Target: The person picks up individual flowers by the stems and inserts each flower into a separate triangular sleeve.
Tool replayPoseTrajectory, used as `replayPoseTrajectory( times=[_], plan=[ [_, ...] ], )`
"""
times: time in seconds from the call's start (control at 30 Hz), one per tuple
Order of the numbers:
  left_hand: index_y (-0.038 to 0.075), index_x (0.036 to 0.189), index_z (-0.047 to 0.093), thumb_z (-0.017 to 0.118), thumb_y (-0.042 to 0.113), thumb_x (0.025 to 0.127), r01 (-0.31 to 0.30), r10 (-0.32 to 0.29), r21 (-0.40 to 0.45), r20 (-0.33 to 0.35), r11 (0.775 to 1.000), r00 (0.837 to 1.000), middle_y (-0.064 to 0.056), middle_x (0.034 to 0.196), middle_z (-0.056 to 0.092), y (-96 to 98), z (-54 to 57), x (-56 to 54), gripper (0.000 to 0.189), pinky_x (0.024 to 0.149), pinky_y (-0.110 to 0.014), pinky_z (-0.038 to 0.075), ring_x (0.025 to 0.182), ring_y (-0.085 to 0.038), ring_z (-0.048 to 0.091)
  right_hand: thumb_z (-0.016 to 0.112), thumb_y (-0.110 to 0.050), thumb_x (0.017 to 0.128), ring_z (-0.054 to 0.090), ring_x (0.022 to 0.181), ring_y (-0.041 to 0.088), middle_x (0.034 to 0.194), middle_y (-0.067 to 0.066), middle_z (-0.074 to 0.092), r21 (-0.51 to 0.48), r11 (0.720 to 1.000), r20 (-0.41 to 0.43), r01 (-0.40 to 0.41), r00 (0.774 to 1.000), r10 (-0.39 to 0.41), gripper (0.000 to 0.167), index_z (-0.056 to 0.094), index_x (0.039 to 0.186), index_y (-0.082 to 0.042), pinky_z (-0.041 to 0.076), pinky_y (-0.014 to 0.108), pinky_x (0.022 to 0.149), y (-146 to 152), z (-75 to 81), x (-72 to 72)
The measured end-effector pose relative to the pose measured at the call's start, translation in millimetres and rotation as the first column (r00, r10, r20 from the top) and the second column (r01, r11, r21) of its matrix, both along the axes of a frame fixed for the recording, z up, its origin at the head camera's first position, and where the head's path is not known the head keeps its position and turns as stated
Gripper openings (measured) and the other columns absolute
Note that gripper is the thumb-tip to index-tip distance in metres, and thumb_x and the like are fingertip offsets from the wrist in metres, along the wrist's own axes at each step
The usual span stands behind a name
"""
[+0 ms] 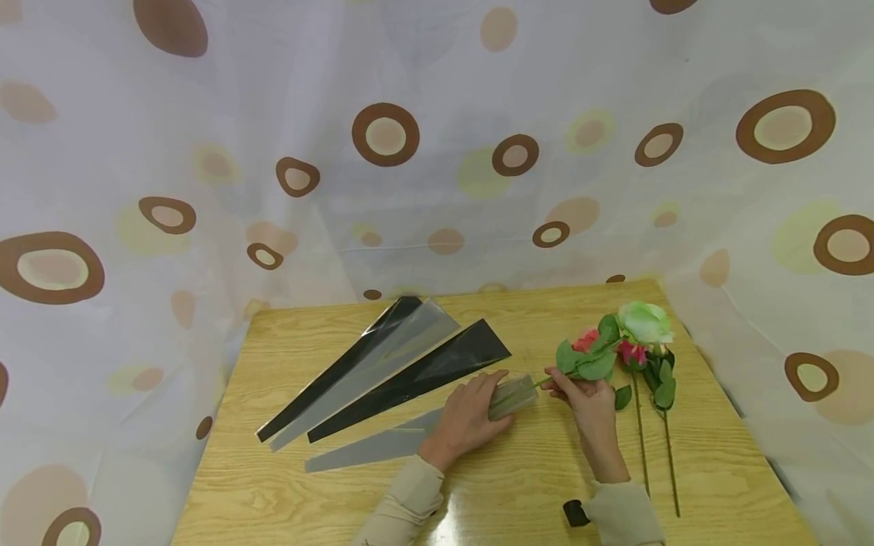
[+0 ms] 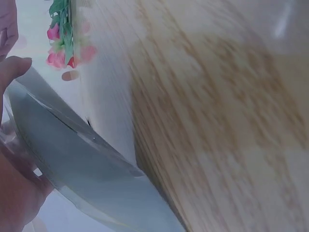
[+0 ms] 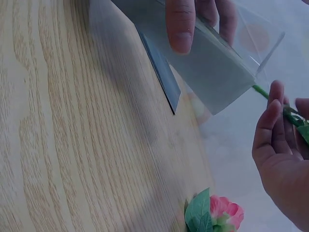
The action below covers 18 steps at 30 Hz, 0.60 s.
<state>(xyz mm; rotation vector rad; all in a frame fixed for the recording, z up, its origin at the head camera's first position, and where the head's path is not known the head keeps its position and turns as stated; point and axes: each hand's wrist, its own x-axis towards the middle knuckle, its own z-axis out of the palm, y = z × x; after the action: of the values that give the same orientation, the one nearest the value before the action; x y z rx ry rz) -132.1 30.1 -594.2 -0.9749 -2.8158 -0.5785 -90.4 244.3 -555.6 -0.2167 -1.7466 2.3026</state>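
Note:
My left hand (image 1: 471,417) grips a translucent tapered flower sleeve (image 1: 515,398) close to its wide mouth. The sleeve's narrow tail points left along the table. In the left wrist view it bows open beneath the thumb. To the right, my right hand (image 1: 590,413) pinches the green stem of an artificial rose (image 1: 645,322) just below its leaves. This bloom looks pale green, and its leaves partly overlap other flowers. In the right wrist view, the stem (image 3: 260,92) runs into the sleeve's mouth, its lower end hidden there.
Several black-and-clear sleeves (image 1: 416,383) lie fanned out at the table's back left. Artificial flowers with pink blooms (image 1: 633,353) and long stems (image 1: 671,462) lie on the right. A small black object (image 1: 576,513) is near my right cuff. Patterned curtain (image 1: 437,189) surrounds the wooden table (image 1: 273,500).

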Motion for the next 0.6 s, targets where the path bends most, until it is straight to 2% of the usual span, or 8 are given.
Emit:
replayPoseTrajectory(
  times=[0.1, 0.27, 0.43, 0.6],
  plan=[
    [0.020, 0.159, 0.045, 0.073, 0.049, 0.097, 0.003, -0.003, 0.004, 0.001, 1.000, 1.000, 0.003, 0.130, 0.067, 0.4, 0.1, -0.3, 0.074, 0.080, -0.029, 0.052, 0.101, -0.011, 0.064, 0.064, -0.011, 0.106, 0.080, 0.081, 0.011, 0.098, -0.004, 0.083, 0.024, 1.000, 0.021, -0.007, 1.000, 0.006, 0.017, 0.067, 0.121, -0.003, 0.063, 0.025, 0.076, 0.1, 0.3, 0.2],
    [0.019, 0.158, 0.045, 0.074, 0.048, 0.097, 0.002, -0.003, 0.012, 0.018, 1.000, 1.000, 0.002, 0.130, 0.067, 0.5, 0.1, -0.6, 0.074, 0.081, -0.030, 0.052, 0.101, -0.012, 0.065, 0.064, -0.014, 0.106, 0.080, 0.084, 0.010, 0.101, -0.005, 0.083, 0.067, 0.997, 0.045, -0.043, 0.998, 0.041, 0.028, 0.062, 0.128, 0.004, 0.063, 0.026, 0.079, 1.8, -2.1, 1.1],
    [0.019, 0.158, 0.045, 0.075, 0.048, 0.097, 0.008, -0.008, 0.017, 0.025, 1.000, 1.000, 0.001, 0.131, 0.067, 0.3, 0.0, -0.6, 0.074, 0.083, -0.031, 0.053, 0.102, -0.012, 0.065, 0.068, -0.013, 0.104, 0.079, 0.086, 0.009, 0.106, -0.004, 0.083, 0.105, 0.990, 0.082, -0.094, 0.993, 0.086, 0.034, 0.062, 0.129, 0.009, 0.063, 0.026, 0.081, 3.5, -3.7, 3.1],
    [0.019, 0.158, 0.046, 0.075, 0.048, 0.097, 0.022, -0.022, 0.019, -0.001, 1.000, 1.000, 0.001, 0.132, 0.067, 0.0, -0.5, -0.2, 0.073, 0.082, -0.031, 0.054, 0.102, -0.012, 0.066, 0.069, -0.005, 0.102, 0.077, 0.081, 0.007, 0.106, -0.007, 0.082, 0.102, 0.987, 0.057, -0.125, 0.991, 0.120, 0.033, 0.059, 0.131, 0.005, 0.062, 0.024, 0.076, 5.7, -5.7, 2.8]
  ],
)
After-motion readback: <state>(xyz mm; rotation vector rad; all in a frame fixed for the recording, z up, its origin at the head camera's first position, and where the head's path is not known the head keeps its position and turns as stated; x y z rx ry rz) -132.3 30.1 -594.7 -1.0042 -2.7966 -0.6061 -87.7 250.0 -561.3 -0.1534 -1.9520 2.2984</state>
